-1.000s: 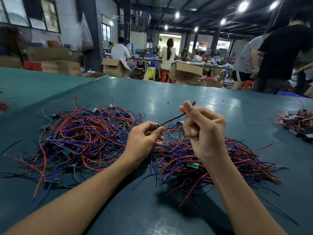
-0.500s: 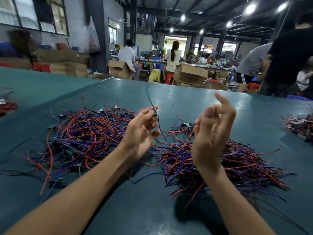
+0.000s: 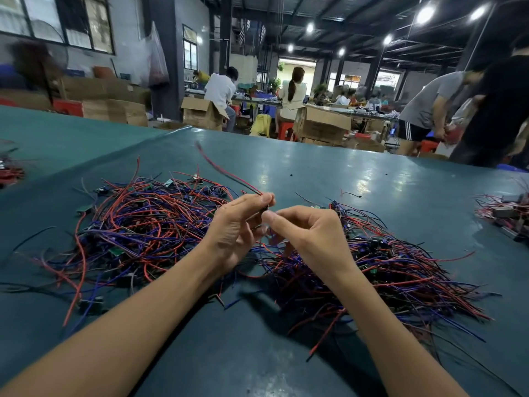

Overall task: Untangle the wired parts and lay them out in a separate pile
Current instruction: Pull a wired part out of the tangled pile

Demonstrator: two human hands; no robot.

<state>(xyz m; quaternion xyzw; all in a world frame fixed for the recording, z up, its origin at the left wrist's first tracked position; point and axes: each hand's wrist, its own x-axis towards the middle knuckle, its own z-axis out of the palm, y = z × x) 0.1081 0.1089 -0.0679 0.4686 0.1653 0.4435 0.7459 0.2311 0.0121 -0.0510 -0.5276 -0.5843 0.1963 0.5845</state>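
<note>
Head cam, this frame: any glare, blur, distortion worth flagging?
Head view: ceiling lamps throw glare patches on the green table; the red wire sticking up from the left hand is motion-blurred; the wide-angle lens bows the frame edges; soft shadows lie under the hands.

No legible text, label, brand, number or sign. The cardboard boxes [image 3: 322, 126] beyond the worktop's [image 3: 315, 179] far edge and the wire piles [image 3: 143, 224] show no readable marking.

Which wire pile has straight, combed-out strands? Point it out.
The right pile, beside the right hand: its wires fan out fairly straight toward the right, while the left pile is a looping tangle.
</note>
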